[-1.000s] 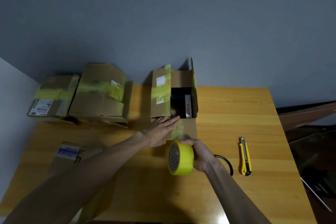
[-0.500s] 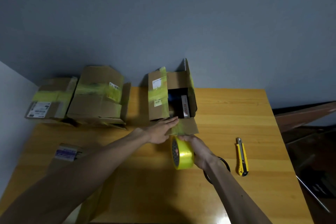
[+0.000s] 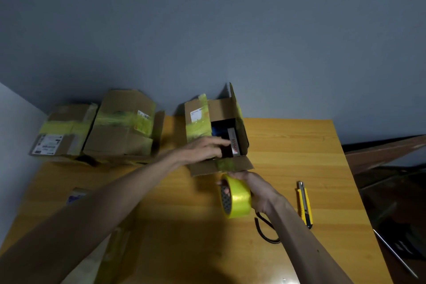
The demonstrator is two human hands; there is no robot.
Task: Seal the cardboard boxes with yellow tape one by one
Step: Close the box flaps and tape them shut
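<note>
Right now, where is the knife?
In the head view, the knife lies on the table, on its right side, just right of the right hand gripping the tape.

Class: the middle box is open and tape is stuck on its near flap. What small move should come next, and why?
Probably the left hand should fold down the upright flaps of the open cardboard box. The contents show through the top, and the right hand holds the yellow tape roll with its end stuck on the near flap; tape cannot bridge until the flaps meet.
</note>
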